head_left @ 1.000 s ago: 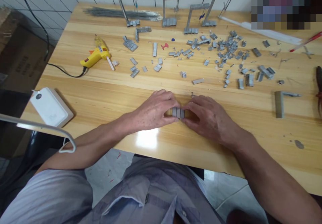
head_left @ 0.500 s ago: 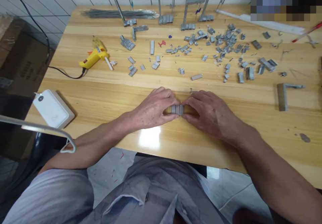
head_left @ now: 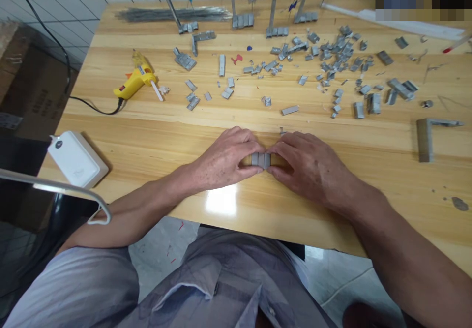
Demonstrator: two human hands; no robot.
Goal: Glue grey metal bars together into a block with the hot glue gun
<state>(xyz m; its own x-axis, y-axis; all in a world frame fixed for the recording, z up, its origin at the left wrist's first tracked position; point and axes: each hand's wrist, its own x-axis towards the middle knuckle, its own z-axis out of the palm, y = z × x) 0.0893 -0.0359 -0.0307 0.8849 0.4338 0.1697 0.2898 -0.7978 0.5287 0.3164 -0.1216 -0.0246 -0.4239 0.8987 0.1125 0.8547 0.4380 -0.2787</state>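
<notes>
Small grey staple blocks (head_left: 261, 160) stand side by side in a short row near the table's front edge. My left hand (head_left: 230, 158) pinches the row's left end between thumb and fingers. At the right end, the thumb and fingers of my right hand (head_left: 308, 165) are closed on the same row. Just behind my right hand's fingertips is a tiny grey scrap (head_left: 282, 131). A flat grey strip (head_left: 290, 109) lies farther back on the wooden table (head_left: 165, 136).
Loose grey pieces (head_left: 339, 47) are scattered at the back right. A yellow glue gun (head_left: 134, 81) and a white box-shaped device (head_left: 78, 160) lie at the left. Grey frames (head_left: 242, 20) stand along the back. An L-shaped grey piece (head_left: 425, 140) is at the right.
The view has shifted slightly, so items at the back appear higher and those at the right farther out. Both hands keep the same hold on the blocks.
</notes>
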